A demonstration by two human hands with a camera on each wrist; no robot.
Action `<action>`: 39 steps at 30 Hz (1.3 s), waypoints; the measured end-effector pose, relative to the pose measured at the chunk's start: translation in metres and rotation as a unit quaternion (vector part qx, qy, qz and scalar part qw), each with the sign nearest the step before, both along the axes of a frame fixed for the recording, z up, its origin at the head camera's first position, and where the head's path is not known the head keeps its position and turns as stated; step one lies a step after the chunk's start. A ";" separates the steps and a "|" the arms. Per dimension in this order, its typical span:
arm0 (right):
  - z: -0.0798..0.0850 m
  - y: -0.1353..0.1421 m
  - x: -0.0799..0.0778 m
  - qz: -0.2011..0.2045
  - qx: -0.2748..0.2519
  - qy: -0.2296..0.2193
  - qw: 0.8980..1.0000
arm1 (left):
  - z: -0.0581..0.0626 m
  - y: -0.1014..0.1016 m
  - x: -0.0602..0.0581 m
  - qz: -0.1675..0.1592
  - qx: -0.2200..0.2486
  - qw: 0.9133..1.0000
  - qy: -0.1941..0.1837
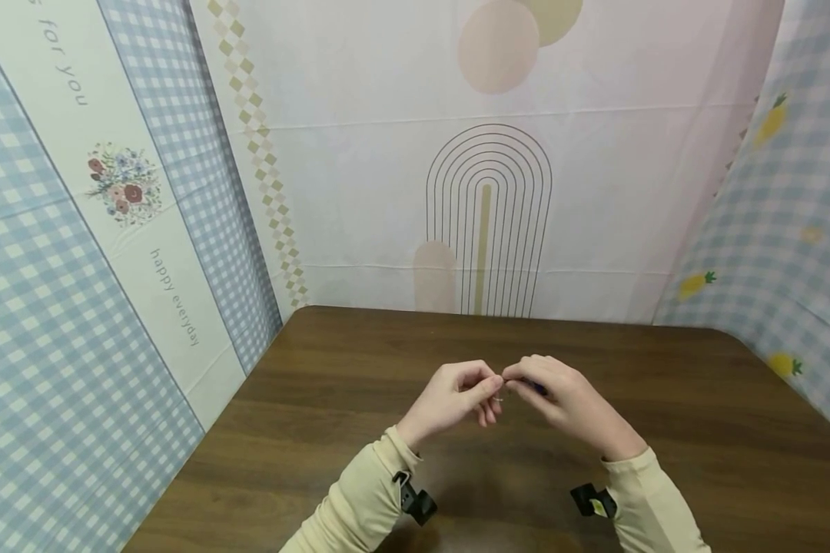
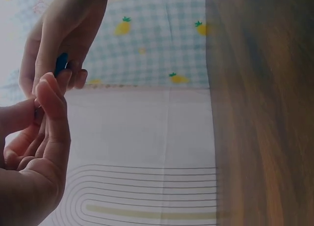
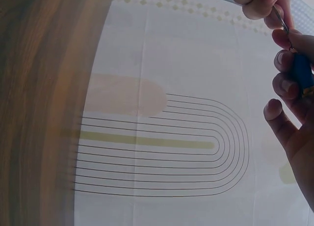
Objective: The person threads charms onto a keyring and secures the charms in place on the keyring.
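Blue object (image 3: 302, 71), one, clasped in my right grip (image 1: 560, 393); thin metal piece (image 3: 281, 20), one, pinched beyond it by my left grip (image 1: 456, 398), presumably steadying both above the tabletop (image 1: 726, 430).

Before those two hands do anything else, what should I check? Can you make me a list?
1. Right hand holds the small blue object with a yellowish end: ok.
2. Left hand pinches the thin, shiny metal piece: ok.
3. Metal piece joined to the blue object: cannot tell, fingers hide that spot.
4. Whole blue object in plain sight: not ok, fingers cover part of it.
5. Both hands above the dark brown wooden table: ok.
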State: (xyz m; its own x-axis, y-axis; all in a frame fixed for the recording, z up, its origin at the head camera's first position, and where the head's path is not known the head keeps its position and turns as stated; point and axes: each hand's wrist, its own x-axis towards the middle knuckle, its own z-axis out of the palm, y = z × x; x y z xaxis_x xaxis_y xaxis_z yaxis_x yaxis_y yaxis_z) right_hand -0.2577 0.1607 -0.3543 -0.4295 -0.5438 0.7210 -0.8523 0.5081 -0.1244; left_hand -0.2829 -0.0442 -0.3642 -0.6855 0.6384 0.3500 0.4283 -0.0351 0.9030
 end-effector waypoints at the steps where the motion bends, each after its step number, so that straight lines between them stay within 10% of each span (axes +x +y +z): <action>1: 0.000 0.000 0.000 0.002 -0.002 -0.001 1.000 | 0.000 0.000 0.000 -0.003 0.010 1.000 -0.007; 14: 0.000 0.000 0.003 0.001 -0.016 -0.004 1.000 | 0.000 -0.002 0.003 -0.025 0.033 0.997 -0.067; 21: -0.003 0.001 0.001 -0.001 0.005 -0.013 1.000 | -0.001 -0.002 0.001 -0.018 -0.018 0.999 -0.020; 30: -0.004 0.007 -0.006 0.002 -0.002 0.015 1.000 | 0.000 0.004 0.001 0.029 0.034 0.998 -0.036; 39: -0.004 0.015 -0.012 0.002 -0.007 0.005 1.000 | 0.000 0.005 -0.008 0.034 -0.049 0.998 0.003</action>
State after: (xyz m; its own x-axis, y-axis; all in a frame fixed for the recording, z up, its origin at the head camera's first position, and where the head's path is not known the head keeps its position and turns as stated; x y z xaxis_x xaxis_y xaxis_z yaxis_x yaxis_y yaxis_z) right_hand -0.2702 0.1755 -0.3579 -0.4197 -0.5353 0.7330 -0.8554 0.5033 -0.1223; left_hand -0.2912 -0.0388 -0.3639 -0.7272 0.6213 0.2918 0.4312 0.0828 0.8985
